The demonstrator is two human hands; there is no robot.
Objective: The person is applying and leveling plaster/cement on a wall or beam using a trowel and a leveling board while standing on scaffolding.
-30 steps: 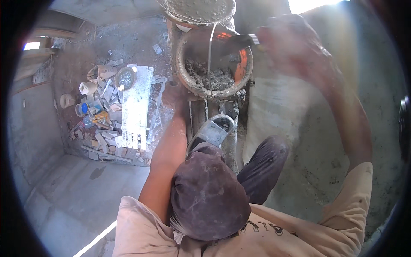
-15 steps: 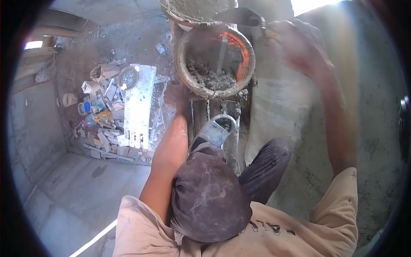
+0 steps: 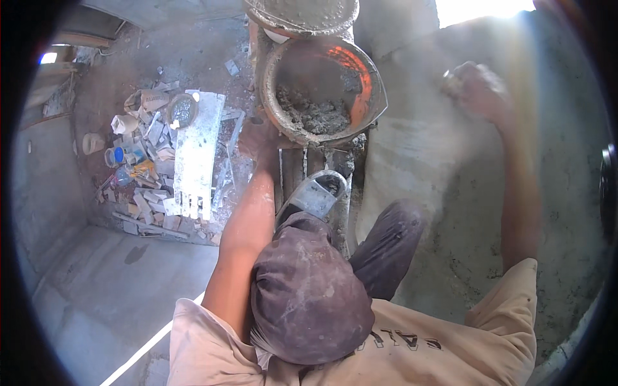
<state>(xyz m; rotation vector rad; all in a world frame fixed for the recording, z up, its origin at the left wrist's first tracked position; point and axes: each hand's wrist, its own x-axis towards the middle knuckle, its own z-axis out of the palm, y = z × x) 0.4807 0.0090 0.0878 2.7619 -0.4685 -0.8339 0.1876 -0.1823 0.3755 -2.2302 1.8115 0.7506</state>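
Note:
My right hand point(image 3: 479, 91) is closed, blurred, against the grey plastered surface on the right. A pale yellowish handle end point(image 3: 449, 77) pokes out of its fingers; it belongs to the trowel seen earlier, whose blade I cannot make out now. Beside the left wall of the near bucket point(image 3: 270, 109), my left hand point(image 3: 259, 138) is curled, and what it grips, if anything, is hidden. Wet grey mortar point(image 3: 317, 116) lies in that bucket, whose inner wall shows orange. Behind it stands a second bucket point(image 3: 257, 19), filled higher with mortar.
Both buckets stand on a slatted wooden plank point(image 3: 293, 167), where my sandalled foot point(image 3: 318, 196) also rests. Lower down on the left are a pale board point(image 3: 198, 145), a small round mortar pan point(image 3: 183, 110), tile offcuts point(image 3: 143, 204), a sack point(image 3: 145, 101) and containers. My bent knee point(image 3: 402, 228) is near the plaster.
My right hand has moved right, away from the buckets, to the plastered surface. The dark trowel blade that was over the far bucket no longer shows. My left hand stays by the near bucket.

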